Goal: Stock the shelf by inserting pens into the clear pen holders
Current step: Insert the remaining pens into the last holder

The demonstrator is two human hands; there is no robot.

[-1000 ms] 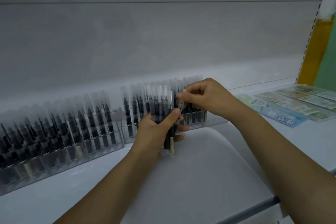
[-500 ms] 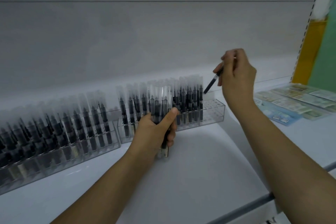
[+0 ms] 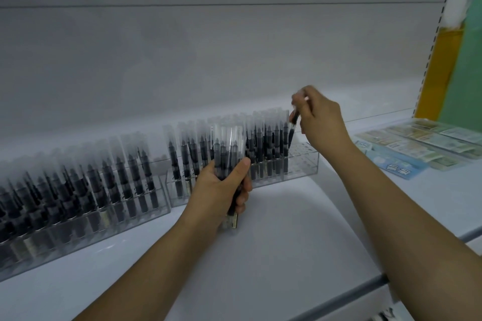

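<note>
Two clear pen holders stand in a row at the back of the white shelf. The left holder (image 3: 86, 224) is packed with black pens with clear caps. The right holder (image 3: 302, 164) is filled except for its right end, where open holes show. My left hand (image 3: 221, 190) grips a bundle of pens (image 3: 229, 148) upright, in front of the right holder. My right hand (image 3: 320, 117) pinches a single pen (image 3: 292, 129) near its cap, tip down, just above the right holder's open holes beside the last filled row.
Flat packets of printed labels (image 3: 417, 143) lie on the shelf to the right. A yellow and green panel (image 3: 448, 60) stands at the right end. The shelf's grey front edge (image 3: 365, 286) runs under my right forearm.
My right hand pulled one pen from the bundle, lifted it right, and has now lowered it over the right holder's open end. My left hand has stayed put with the bundle.
</note>
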